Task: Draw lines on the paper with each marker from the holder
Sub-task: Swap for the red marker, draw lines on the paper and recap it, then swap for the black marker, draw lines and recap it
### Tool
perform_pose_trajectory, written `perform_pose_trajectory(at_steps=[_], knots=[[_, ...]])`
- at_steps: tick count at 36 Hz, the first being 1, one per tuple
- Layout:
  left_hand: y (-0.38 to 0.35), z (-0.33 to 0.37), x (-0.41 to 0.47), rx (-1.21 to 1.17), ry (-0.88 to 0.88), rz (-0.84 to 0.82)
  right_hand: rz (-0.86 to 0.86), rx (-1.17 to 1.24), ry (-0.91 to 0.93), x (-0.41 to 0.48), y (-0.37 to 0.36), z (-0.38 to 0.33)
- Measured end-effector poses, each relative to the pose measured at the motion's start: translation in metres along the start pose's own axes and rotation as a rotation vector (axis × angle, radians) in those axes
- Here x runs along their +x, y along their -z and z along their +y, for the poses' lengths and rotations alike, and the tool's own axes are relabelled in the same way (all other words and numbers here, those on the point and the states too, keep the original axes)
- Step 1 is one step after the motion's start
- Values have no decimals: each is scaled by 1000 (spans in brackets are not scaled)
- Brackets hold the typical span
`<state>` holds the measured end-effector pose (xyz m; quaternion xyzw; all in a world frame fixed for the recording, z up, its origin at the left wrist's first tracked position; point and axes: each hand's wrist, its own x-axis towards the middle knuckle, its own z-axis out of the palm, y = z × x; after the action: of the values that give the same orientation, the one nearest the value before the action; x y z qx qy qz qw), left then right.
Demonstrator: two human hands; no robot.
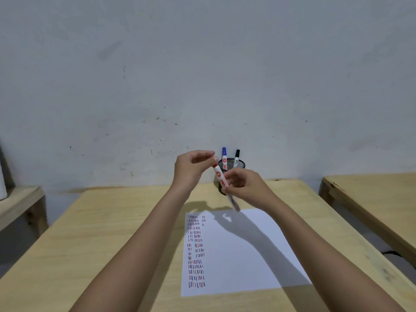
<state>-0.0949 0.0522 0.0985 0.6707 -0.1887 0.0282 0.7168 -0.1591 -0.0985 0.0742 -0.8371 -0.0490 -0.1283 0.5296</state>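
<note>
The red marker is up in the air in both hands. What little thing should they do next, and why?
Probably lower the red marker to the paper and draw. Both hands hold it above the sheet: the left hand at its top end, the right hand on its barrel, with the blurred lower end pointing down at the paper.

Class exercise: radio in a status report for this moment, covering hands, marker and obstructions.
Left hand and right hand both on red marker, above paper. Blue marker, black marker in holder. Nothing in the way.
</note>
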Motion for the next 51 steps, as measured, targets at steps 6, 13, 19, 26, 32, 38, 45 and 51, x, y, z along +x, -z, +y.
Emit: perform_pose_trajectory(at_steps=[6, 13, 19, 26, 32, 38, 45, 51], knots=[[-21, 6, 33, 158, -139, -139, 76, -80, 15, 29, 15, -2], [-18, -30, 60, 254, -106, -133, 181, -118, 76, 64, 33, 7], [-17, -68, 78, 352, -12, -108, 272, -116, 74, 95, 40, 26], [-31, -102, 74, 311, 153, -219, 378, 75, 60, 129, 41, 49], [-41, -120, 70, 96, 187, -259, 396, 265, -39, 135, 31, 68], [-42, -132, 74, 235, 44, -263, 417, 75, -11, 131, 24, 81], [-43, -145, 79, 308, -17, -318, 478, -88, -50, 131, 27, 90], [-47, -148, 81, 303, -42, -295, 469, -202, -99, 134, 33, 88]])
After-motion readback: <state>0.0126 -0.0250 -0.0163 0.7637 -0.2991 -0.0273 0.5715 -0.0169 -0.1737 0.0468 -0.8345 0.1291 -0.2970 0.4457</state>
